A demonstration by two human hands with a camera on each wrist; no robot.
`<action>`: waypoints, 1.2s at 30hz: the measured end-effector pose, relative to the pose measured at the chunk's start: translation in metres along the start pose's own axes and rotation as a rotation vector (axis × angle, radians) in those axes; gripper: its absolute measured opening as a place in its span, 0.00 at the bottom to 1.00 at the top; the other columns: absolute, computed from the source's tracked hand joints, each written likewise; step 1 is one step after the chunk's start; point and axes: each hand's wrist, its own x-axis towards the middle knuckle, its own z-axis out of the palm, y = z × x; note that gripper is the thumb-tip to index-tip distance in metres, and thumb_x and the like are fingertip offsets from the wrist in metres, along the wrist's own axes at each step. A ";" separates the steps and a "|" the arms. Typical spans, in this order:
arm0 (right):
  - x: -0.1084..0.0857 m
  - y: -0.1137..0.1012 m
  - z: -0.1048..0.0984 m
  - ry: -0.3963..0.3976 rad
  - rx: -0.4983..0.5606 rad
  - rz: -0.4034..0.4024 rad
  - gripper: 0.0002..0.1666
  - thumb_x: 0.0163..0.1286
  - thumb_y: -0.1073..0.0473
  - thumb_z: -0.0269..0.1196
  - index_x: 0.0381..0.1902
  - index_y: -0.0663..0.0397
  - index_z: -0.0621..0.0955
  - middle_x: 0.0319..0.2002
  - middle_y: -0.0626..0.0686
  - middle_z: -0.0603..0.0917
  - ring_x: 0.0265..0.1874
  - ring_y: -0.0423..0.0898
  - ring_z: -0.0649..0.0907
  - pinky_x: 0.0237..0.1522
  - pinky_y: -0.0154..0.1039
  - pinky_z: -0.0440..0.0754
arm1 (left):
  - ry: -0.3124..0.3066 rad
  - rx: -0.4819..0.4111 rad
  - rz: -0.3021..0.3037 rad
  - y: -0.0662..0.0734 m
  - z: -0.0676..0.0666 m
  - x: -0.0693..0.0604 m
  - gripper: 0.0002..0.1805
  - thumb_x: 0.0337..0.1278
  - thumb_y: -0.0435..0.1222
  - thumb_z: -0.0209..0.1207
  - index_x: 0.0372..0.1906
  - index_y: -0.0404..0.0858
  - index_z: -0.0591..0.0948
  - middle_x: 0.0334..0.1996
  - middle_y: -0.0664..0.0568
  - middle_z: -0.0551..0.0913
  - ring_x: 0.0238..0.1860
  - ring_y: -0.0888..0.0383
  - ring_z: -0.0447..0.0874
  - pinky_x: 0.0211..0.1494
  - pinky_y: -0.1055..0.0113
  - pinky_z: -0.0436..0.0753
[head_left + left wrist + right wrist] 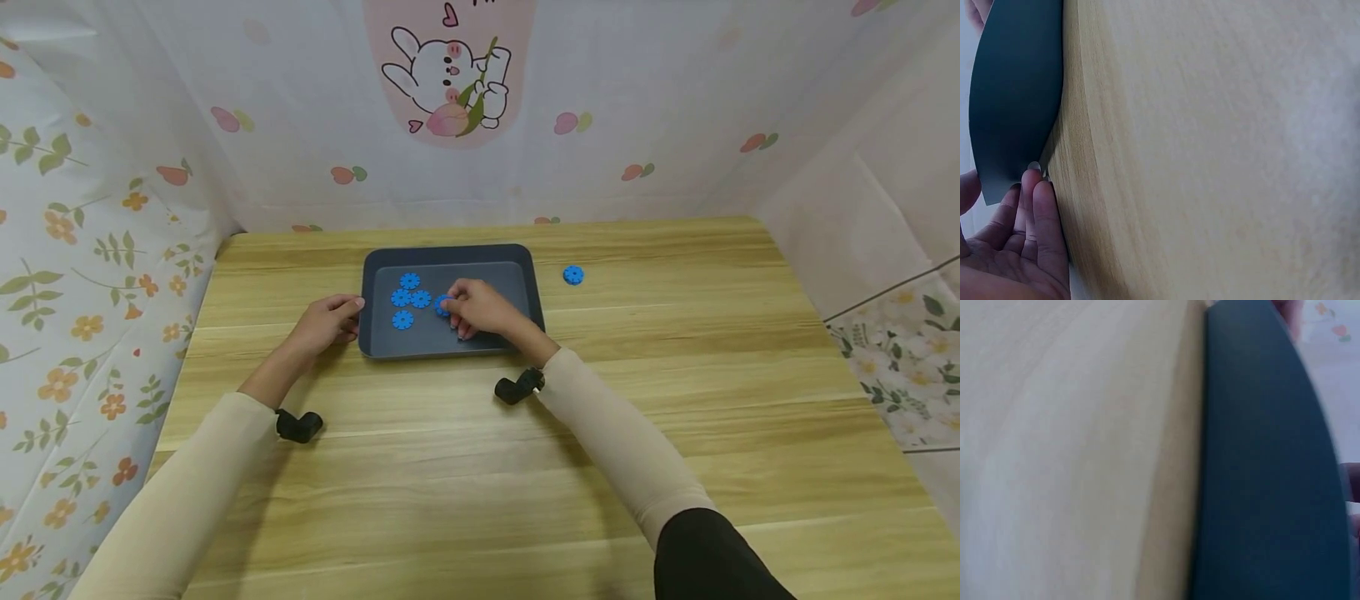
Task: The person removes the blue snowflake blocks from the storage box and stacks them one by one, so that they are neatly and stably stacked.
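A dark grey rectangular tray point(450, 353) lies on the wooden table. My left hand point(324, 325) grips its left end, thumb at the rim; in the left wrist view the fingers point(1044, 219) meet the outer wall from below. Over the middle of the tray, my right hand point(483, 310) pinches a blue notched plastic disc point(440, 306) between thumb and fingers. Several like blue discs point(402, 320) lie flat in the tray's left half. In the right wrist view, the tray's wall point(1266, 462) hides most of the right hand.
Right of the tray, a blue disc or small stack of discs point(573, 275) sits on the table point(675, 333). A white printed cloth point(600, 100) hangs behind the table, and a floral cloth point(90, 275) hangs along the left side.
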 end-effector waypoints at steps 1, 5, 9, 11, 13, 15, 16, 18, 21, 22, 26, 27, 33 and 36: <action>-0.002 0.001 -0.003 0.014 0.014 -0.009 0.10 0.75 0.58 0.57 0.43 0.61 0.75 0.24 0.56 0.80 0.16 0.45 0.80 0.25 0.42 0.85 | 0.000 0.001 -0.001 0.000 0.000 0.000 0.30 0.74 0.50 0.47 0.68 0.33 0.68 0.47 0.46 0.74 0.38 0.62 0.76 0.43 0.74 0.80; -0.010 0.000 -0.020 0.084 0.052 -0.040 0.11 0.73 0.59 0.59 0.48 0.61 0.77 0.25 0.58 0.82 0.17 0.45 0.81 0.28 0.46 0.86 | -0.001 0.005 0.001 0.001 0.000 -0.001 0.30 0.74 0.51 0.46 0.68 0.33 0.68 0.48 0.46 0.73 0.39 0.62 0.76 0.43 0.74 0.80; -0.019 0.001 -0.040 0.177 0.097 -0.050 0.13 0.72 0.60 0.60 0.51 0.60 0.78 0.24 0.59 0.82 0.15 0.44 0.81 0.29 0.49 0.86 | -0.002 0.004 -0.001 0.000 0.000 0.000 0.30 0.74 0.51 0.46 0.68 0.33 0.68 0.47 0.46 0.73 0.38 0.62 0.76 0.43 0.74 0.80; -0.024 0.003 -0.050 0.225 0.130 -0.047 0.14 0.71 0.60 0.61 0.51 0.59 0.78 0.24 0.60 0.82 0.15 0.44 0.81 0.30 0.50 0.86 | 0.000 0.002 -0.002 0.000 0.000 0.001 0.30 0.74 0.51 0.47 0.68 0.33 0.68 0.47 0.46 0.73 0.38 0.62 0.76 0.42 0.75 0.80; -0.029 0.007 -0.060 0.266 0.171 -0.040 0.15 0.71 0.59 0.61 0.53 0.58 0.77 0.24 0.61 0.82 0.14 0.43 0.81 0.30 0.50 0.85 | 0.001 0.000 -0.001 0.000 0.001 0.001 0.30 0.74 0.51 0.47 0.67 0.33 0.69 0.47 0.47 0.74 0.38 0.62 0.76 0.42 0.75 0.80; -0.034 0.013 -0.071 0.312 0.215 -0.029 0.16 0.71 0.59 0.61 0.54 0.58 0.77 0.24 0.61 0.82 0.14 0.43 0.80 0.29 0.49 0.86 | 0.000 -0.002 -0.003 0.000 0.001 0.001 0.30 0.74 0.51 0.47 0.67 0.33 0.69 0.47 0.47 0.74 0.38 0.62 0.76 0.42 0.74 0.80; -0.037 0.016 -0.076 0.335 0.240 -0.022 0.16 0.72 0.58 0.61 0.54 0.58 0.77 0.23 0.59 0.81 0.14 0.43 0.80 0.28 0.47 0.86 | -0.001 -0.003 -0.004 0.001 0.001 0.001 0.30 0.74 0.51 0.47 0.67 0.34 0.69 0.47 0.46 0.74 0.38 0.62 0.76 0.42 0.74 0.80; -0.041 0.023 -0.086 0.381 0.285 -0.014 0.18 0.72 0.58 0.60 0.57 0.59 0.76 0.21 0.56 0.81 0.14 0.43 0.80 0.25 0.43 0.85 | -0.002 0.000 -0.006 0.001 0.001 0.000 0.30 0.74 0.51 0.47 0.68 0.34 0.68 0.47 0.46 0.74 0.38 0.62 0.76 0.43 0.74 0.80; -0.047 0.034 -0.099 0.449 0.341 -0.003 0.20 0.73 0.58 0.58 0.59 0.62 0.76 0.20 0.52 0.80 0.14 0.42 0.80 0.23 0.39 0.84 | 0.003 0.002 -0.004 0.002 0.000 0.000 0.30 0.74 0.51 0.47 0.68 0.33 0.68 0.48 0.45 0.74 0.38 0.62 0.76 0.42 0.74 0.80; -0.048 0.038 -0.104 0.468 0.354 -0.002 0.21 0.74 0.59 0.58 0.60 0.63 0.75 0.20 0.52 0.80 0.14 0.42 0.80 0.22 0.38 0.84 | 0.004 0.004 -0.003 0.002 0.000 0.000 0.30 0.74 0.50 0.47 0.68 0.33 0.68 0.48 0.45 0.73 0.38 0.62 0.76 0.42 0.74 0.80; -0.053 0.051 -0.118 0.530 0.376 0.006 0.22 0.74 0.58 0.57 0.61 0.65 0.75 0.20 0.51 0.81 0.14 0.41 0.80 0.23 0.37 0.84 | 0.005 0.005 -0.002 0.002 0.000 0.000 0.30 0.74 0.50 0.47 0.68 0.34 0.68 0.48 0.45 0.73 0.38 0.62 0.76 0.42 0.75 0.80; -0.054 0.054 -0.121 0.542 0.378 0.012 0.22 0.74 0.58 0.57 0.61 0.64 0.75 0.21 0.51 0.81 0.14 0.41 0.80 0.24 0.37 0.84 | 0.003 0.007 -0.002 0.001 -0.001 0.000 0.30 0.74 0.51 0.47 0.68 0.34 0.68 0.49 0.45 0.73 0.38 0.62 0.76 0.42 0.75 0.80; -0.060 0.070 -0.134 0.601 0.382 0.059 0.22 0.75 0.57 0.57 0.62 0.61 0.76 0.20 0.50 0.81 0.15 0.40 0.81 0.25 0.37 0.85 | 0.002 0.001 -0.007 0.000 -0.001 0.002 0.29 0.74 0.51 0.47 0.68 0.35 0.68 0.49 0.45 0.73 0.38 0.62 0.76 0.42 0.75 0.80; -0.062 0.076 -0.137 0.613 0.385 0.084 0.22 0.75 0.57 0.56 0.63 0.61 0.76 0.20 0.49 0.81 0.15 0.40 0.81 0.25 0.36 0.85 | 0.003 0.001 -0.006 -0.001 -0.001 0.003 0.30 0.74 0.50 0.47 0.68 0.34 0.68 0.49 0.45 0.73 0.38 0.63 0.76 0.42 0.75 0.80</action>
